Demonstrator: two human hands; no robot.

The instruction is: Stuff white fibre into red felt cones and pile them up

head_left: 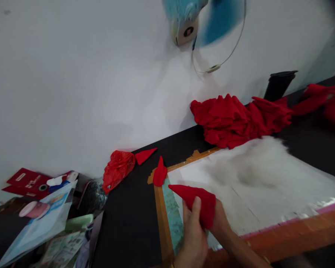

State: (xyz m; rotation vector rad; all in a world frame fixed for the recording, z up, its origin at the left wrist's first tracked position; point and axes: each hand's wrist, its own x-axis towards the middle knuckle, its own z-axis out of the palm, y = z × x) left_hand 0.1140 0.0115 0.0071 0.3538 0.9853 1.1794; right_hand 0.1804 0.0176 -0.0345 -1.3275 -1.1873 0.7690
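A pointed red cloth cone (198, 201) is held up over the left end of the work surface, its tip toward the left. My left hand (194, 232) is closed on its near side, with the thumb pressed against the cloth. My right hand (221, 221) is at the wide end of the cone, touching it. The cloth hides the fingers of that hand, and whether they are inside or behind it I cannot tell. Just beyond lies another red cloth cone (160, 172), and a flat red pointed piece (145, 155) rests farther back.
A white sheet (229, 186) covers a board edged with brown tape (159, 216). Red cloth pieces (237, 119) are heaped behind it, near a black bin (279, 85). Leftward are a red plastic bag (118, 169), a red box (28, 182) and papers (41, 227). A blue fan (187, 18) is above.
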